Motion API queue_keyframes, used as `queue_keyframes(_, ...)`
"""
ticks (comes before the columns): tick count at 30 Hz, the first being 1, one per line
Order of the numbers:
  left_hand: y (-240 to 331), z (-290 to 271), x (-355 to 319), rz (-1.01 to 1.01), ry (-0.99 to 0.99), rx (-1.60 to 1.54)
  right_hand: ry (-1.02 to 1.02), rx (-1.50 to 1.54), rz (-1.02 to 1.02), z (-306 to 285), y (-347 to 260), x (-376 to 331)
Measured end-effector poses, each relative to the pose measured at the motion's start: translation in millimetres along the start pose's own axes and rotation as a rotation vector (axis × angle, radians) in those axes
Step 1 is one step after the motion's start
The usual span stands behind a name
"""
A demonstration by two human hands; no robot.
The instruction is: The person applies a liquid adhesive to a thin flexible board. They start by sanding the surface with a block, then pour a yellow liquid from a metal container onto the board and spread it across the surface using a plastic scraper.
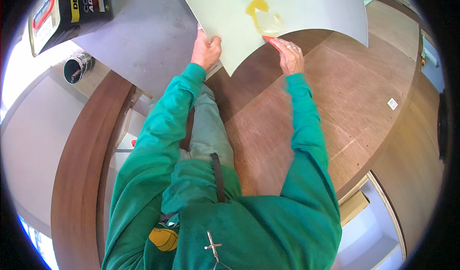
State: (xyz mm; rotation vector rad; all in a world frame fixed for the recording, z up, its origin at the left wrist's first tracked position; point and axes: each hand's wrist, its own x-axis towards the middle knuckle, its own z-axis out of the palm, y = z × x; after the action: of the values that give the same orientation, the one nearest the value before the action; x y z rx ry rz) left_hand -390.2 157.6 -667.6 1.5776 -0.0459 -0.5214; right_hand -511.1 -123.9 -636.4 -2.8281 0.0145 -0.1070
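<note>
A thin white sheet with a curved lower edge extends across the top of the view. My left hand grips its left edge near the pointed corner, thumb over the top face, the other fingers partly hidden. On the sheet lies a puddle of yellow glue, with a thinner smeared patch just below it. A red spreader is pinched in my right hand, its tip touching the sheet at the lower end of that smear. Rings show on the right hand's fingers.
A large adhesive can with a red handle stands on the grey surface, upper left. Beyond its edge is a small dark pot. Beneath the sheet, a curved brown wooden top spreads rightward, with a small white sticker.
</note>
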Motion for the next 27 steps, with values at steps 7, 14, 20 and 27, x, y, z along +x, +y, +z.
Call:
queue_keyframes(7,6,-13,6,-0.067,-0.003,0.077,0.015,-0.119,-0.249,-24,12,64)
queue_keyframes(14,3,-16,7,-0.027,-0.001,-0.027,-0.125,-0.122,-0.307,6,25,54)
queue_keyframes(20,4,-15,8,-0.103,0.032,-0.104,-0.163,-0.124,-0.306,6,30,20)
queue_keyframes(27,-11,-20,12,-0.049,0.001,0.021,-0.253,-0.160,-0.323,-8,39,-7)
